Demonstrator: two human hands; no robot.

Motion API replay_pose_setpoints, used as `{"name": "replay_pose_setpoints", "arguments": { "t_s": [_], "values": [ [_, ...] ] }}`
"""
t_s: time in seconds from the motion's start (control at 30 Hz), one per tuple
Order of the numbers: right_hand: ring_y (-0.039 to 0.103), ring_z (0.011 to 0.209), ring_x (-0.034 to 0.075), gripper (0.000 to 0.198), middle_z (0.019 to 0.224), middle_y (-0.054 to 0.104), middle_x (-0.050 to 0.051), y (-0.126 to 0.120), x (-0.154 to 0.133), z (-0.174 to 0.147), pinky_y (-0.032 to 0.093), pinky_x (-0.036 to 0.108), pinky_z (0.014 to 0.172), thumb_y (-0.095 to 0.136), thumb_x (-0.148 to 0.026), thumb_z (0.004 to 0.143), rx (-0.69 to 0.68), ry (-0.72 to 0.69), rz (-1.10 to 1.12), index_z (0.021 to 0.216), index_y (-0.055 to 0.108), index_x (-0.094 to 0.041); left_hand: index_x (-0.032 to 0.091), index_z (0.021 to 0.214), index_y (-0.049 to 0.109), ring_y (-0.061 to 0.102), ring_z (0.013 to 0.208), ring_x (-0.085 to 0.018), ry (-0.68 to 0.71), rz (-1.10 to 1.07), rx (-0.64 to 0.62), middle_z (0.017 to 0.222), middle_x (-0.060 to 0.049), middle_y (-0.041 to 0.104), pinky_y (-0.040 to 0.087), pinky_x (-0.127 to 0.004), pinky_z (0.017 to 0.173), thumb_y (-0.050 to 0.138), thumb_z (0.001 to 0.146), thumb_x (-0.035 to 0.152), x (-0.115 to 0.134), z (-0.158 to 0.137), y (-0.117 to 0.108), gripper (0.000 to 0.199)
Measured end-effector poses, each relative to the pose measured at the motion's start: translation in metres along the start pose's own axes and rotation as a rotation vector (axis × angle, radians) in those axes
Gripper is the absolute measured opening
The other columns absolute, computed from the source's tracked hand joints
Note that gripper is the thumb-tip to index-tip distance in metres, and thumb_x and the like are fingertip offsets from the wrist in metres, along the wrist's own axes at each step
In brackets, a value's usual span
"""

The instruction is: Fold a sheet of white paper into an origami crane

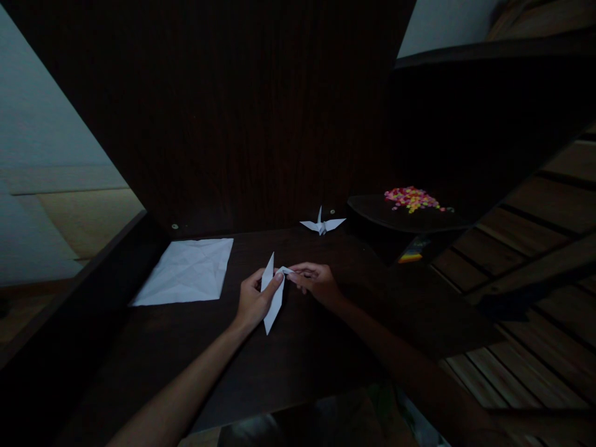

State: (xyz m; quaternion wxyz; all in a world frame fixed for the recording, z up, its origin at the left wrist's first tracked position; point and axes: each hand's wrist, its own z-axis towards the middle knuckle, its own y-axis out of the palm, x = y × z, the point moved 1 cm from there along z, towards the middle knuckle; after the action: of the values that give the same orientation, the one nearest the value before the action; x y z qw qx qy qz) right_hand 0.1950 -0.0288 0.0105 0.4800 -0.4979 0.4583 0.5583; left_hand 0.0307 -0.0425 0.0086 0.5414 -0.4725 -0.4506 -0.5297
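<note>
A partly folded white origami paper with long pointed flaps is held between both hands above the dark desk. My left hand grips its body, thumb pressed on the front, with one point rising above the hand and another hanging below. On the right side, my right hand pinches a small folded tip of the same paper between thumb and fingers. Behind the hands, a finished white paper crane stands with wings spread near the back panel. To the left lies a creased white paper sheet, flat on the desk.
A pile of small colourful pieces rests on a rounded dark shelf at the right. Beneath that shelf is an object with a yellow-orange edge. The dark desk has a raised left side and a tall back panel.
</note>
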Motion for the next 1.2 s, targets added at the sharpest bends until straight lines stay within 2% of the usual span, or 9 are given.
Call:
{"name": "replay_pose_setpoints", "arguments": {
  "t_s": [0.3, 0.77, 1.2],
  "values": [
    [0.052, 0.046, 0.009, 0.026, 0.065, 0.07, 0.005, -0.0004, -0.0025, -0.0006, 0.04, 0.021, 0.04, 0.074, -0.037, 0.062, 0.038, -0.006, -0.026, 0.077, 0.073, -0.016, 0.014, 0.085, 0.07, 0.049, 0.056, -0.012, -0.003, 0.017, 0.006, 0.065, 0.0, 0.061, 0.036, -0.021, 0.051, 0.07, 0.07, 0.044, 0.0057, -0.0017, 0.0008, 0.034],
    [0.055, 0.05, 0.01, 0.023, 0.071, 0.071, 0.003, 0.0, 0.0009, -0.0049, 0.045, 0.023, 0.049, 0.064, -0.04, 0.075, -0.101, -0.111, -0.182, 0.075, 0.072, -0.019, 0.012, 0.079, 0.069, 0.043, 0.052, -0.01, -0.056, 0.012, -0.011, 0.059, 0.001, 0.055, 0.031, -0.02, 0.048, 0.069, 0.071, 0.048, 0.001, 0.0011, -0.0021, 0.037],
    [0.053, 0.05, 0.009, 0.018, 0.066, 0.066, 0.0, 0.005, 0.0001, -0.0062, 0.043, 0.021, 0.047, 0.068, -0.034, 0.071, -0.116, -0.074, -0.108, 0.076, 0.067, -0.017, 0.013, 0.074, 0.069, 0.047, 0.052, -0.01, -0.02, 0.041, -0.035, 0.059, 0.001, 0.058, 0.034, -0.021, 0.05, 0.07, 0.069, 0.046, 0.0055, -0.0003, -0.0007, 0.034]
  ]
}}
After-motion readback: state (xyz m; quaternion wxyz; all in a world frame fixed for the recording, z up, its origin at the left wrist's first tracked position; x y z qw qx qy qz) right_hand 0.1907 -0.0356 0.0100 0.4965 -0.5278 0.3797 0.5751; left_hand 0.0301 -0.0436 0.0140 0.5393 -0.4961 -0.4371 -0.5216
